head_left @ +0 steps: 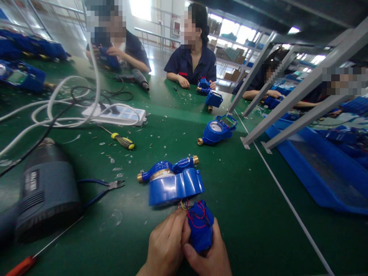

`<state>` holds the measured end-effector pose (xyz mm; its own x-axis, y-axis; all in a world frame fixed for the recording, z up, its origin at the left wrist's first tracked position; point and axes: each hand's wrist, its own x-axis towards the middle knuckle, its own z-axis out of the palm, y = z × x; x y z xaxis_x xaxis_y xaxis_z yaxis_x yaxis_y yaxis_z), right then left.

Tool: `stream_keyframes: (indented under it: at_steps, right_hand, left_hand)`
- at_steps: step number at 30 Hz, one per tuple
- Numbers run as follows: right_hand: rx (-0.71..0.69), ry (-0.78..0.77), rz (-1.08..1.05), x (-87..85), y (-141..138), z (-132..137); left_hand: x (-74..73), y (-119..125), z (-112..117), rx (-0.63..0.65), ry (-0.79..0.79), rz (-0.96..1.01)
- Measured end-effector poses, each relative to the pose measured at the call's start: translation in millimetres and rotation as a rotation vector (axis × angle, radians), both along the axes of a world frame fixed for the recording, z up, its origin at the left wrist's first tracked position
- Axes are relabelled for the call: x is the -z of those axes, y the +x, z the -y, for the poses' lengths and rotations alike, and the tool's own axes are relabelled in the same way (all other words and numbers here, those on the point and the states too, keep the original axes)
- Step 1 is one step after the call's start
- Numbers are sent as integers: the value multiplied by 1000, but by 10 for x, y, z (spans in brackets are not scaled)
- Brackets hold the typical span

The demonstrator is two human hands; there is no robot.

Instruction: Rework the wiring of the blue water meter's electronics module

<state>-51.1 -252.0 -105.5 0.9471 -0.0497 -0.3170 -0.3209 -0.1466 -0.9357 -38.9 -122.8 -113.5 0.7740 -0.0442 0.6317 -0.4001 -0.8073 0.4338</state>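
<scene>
A small blue module (201, 226) with red and yellow wires is gripped between both my hands at the bottom centre. My left hand (166, 245) pinches it from the left; my right hand (211, 257) wraps under it from the right, thumb against its lower side. The wires run up into a blue water meter (172, 182) with brass ends, lying on the green table (244, 199) just beyond my hands.
A dark heat gun (43, 191), blue-handled cutters (100, 188) and a red-handled screwdriver (23, 265) lie to the left. A yellow-black screwdriver (122, 140), a white power strip (115, 114) and cables sit further back. Another blue meter (217, 130), a blue tray (316, 172) and seated co-workers lie beyond.
</scene>
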Motion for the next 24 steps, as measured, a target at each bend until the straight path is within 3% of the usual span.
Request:
stream_keyframes:
  at_steps: [4, 11, 14, 17, 21, 24]
  right_hand:
    - [-20, 77, -37, -4, 10, 38]
    - [-81, 281, -175, -32, 99, 105]
    - [-163, 366, -239, -28, 135, 138]
    - [-232, 463, -307, -21, 156, 185]
    - [-212, 477, -358, -46, 180, 247]
    - [-258, 446, -356, -95, 209, 292]
  left_hand:
    - [-111, 40, -38, 51, -159, -94]
    - [-323, 131, -237, 221, -542, -739]
    - [-339, 118, -282, 218, -609, -859]
    - [-311, 30, -337, 193, -517, -717]
    - [-243, -159, -450, 33, -357, -317]
    - [-173, -263, -466, 46, -292, -285]
